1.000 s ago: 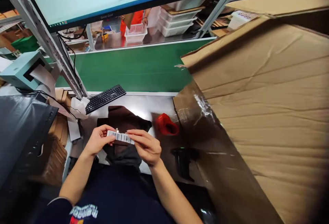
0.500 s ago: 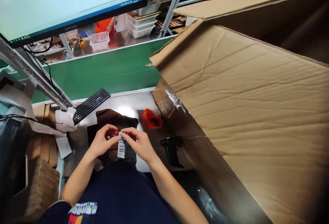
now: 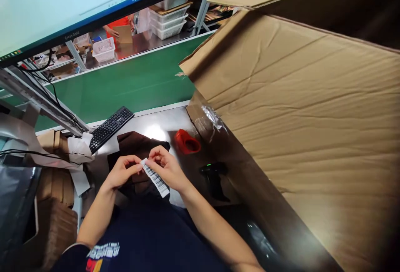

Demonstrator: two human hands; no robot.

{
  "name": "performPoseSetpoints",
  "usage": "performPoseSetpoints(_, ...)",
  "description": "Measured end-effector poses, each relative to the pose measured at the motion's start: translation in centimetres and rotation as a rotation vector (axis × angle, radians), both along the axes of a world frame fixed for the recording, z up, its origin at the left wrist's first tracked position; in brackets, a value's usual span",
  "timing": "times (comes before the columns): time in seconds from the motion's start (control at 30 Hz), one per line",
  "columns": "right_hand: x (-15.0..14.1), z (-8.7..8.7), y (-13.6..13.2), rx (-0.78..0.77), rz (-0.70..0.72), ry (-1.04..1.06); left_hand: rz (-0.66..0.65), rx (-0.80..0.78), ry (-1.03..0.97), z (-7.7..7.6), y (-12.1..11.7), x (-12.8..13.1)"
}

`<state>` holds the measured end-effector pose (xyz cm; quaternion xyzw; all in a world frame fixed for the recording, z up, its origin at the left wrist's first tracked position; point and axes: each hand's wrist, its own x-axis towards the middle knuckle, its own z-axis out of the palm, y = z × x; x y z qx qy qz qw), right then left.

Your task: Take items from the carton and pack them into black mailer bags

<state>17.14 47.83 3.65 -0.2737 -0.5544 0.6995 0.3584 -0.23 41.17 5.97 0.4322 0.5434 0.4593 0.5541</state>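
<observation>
A white barcode label [image 3: 158,181] hangs slanting down to the right from my fingertips. My right hand [image 3: 167,168] pinches its upper end between thumb and fingers. My left hand [image 3: 123,171] is closed in a pinch at the label's top corner, its thumb and fingertips touching there. Beneath both hands lies a dark brown folded cloth [image 3: 134,143] on the metal table. To the right of my right hand are a red tape dispenser [image 3: 186,142] and a black barcode scanner [image 3: 215,180] with a green light.
A large cardboard box [image 3: 296,118] fills the right side. A black keyboard [image 3: 111,128] lies behind the cloth, below a monitor [image 3: 78,5]. Beyond the green conveyor belt [image 3: 125,80], a person in orange handles cardboard [image 3: 123,34] beside white baskets [image 3: 168,24]. Boxes [image 3: 59,222] stand left.
The label has swung from hanging straight down to slanting right, showing more of its length. My hands stay close together. Across the conveyor, the other person now has a piece of cardboard.
</observation>
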Motion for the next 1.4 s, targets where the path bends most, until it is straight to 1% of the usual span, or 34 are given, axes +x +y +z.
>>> performPoseSetpoints(0.1,-0.3,0.1,0.1,-0.001,0.027,-0.021,0.036,-0.025,-0.055,-0.2,-0.2,-0.3)
performPoseSetpoints(0.2,-0.7,0.0,0.1,0.011,0.055,-0.047,0.087,-0.033,-0.101,-0.8,-0.3,-0.5)
performPoseSetpoints(0.27,-0.9,-0.1,0.1,0.123,0.000,-0.085,0.121,-0.030,-0.103,-1.2,-0.3,-0.5)
performPoseSetpoints(0.37,-1.0,-0.3,0.2,0.378,-0.149,-0.141,0.193,0.004,-0.072,-1.8,-0.2,-0.7)
performPoseSetpoints(0.4,-0.9,-0.3,0.2,0.407,-0.163,-0.144,0.216,0.022,-0.066,-1.9,-0.1,-0.8)
performPoseSetpoints(0.43,-0.9,-0.4,0.3,0.386,-0.147,-0.139,0.231,0.035,-0.068,-2.0,-0.1,-0.9)
performPoseSetpoints(0.5,-0.8,-0.7,0.4,0.240,-0.055,-0.113,0.228,0.026,-0.102,-2.1,0.2,-1.1)
performPoseSetpoints(0.57,-0.9,-1.0,0.4,0.079,0.029,-0.065,0.194,-0.044,-0.187,-2.2,0.4,-1.2)
performPoseSetpoints(0.6,-1.0,-1.2,0.4,0.026,0.040,-0.043,0.178,-0.083,-0.230,-2.4,0.5,-1.2)
performPoseSetpoints(0.67,-1.3,-1.5,0.4,-0.014,-0.021,-0.027,0.164,-0.122,-0.248,-2.8,0.6,-0.8)
performPoseSetpoints(0.73,-1.6,-1.6,0.4,0.008,-0.126,-0.063,0.163,-0.101,-0.148,-3.3,0.5,-0.3)
performPoseSetpoints(0.8,-1.7,-1.7,0.5,0.039,-0.190,-0.112,0.174,-0.070,-0.026,-3.8,0.2,0.2)
performPoseSetpoints(0.87,-1.6,-2.1,0.8,0.024,-0.212,-0.125,0.211,-0.058,0.010,-4.1,-0.1,0.4)
performPoseSetpoints(0.97,-1.3,-3.2,1.5,-0.099,-0.175,-0.080,0.247,-0.051,0.004,-4.8,-0.2,-0.1)
performPoseSetpoints(1.03,-1.3,-4.5,1.9,-0.190,-0.133,-0.057,0.238,-0.057,0.021,-5.8,0.3,-0.7)
performPoseSetpoints(1.07,-1.4,-5.2,2.0,-0.221,-0.131,-0.052,0.235,-0.067,0.036,-6.6,0.7,-0.9)
performPoseSetpoints(1.13,-1.4,-7.1,2.1,-0.246,-0.177,-0.068,0.249,-0.105,0.078,-8.6,1.7,-1.1)
performPoseSetpoints(1.2,-1.0,-9.2,2.0,-0.237,-0.276,-0.108,0.291,-0.140,0.192,-10.8,2.3,-0.8)
performPoseSetpoints(1.27,0.5,-11.6,1.6,-0.244,-0.392,-0.160,0.324,-0.130,0.440,-13.1,2.0,0.0)
performPoseSetpoints(1.3,1.6,-12.9,1.4,-0.268,-0.444,-0.181,0.301,-0.121,0.606,-14.2,1.5,0.3)
performPoseSetpoints(1.33,3.0,-14.0,1.1,-0.306,-0.493,-0.200,0.237,-0.121,0.775,-15.2,0.6,0.6)
performPoseSetpoints(1.4,6.1,-16.0,0.5,-0.396,-0.582,-0.235,0.009,-0.171,1.042,-17.3,-1.7,0.8)
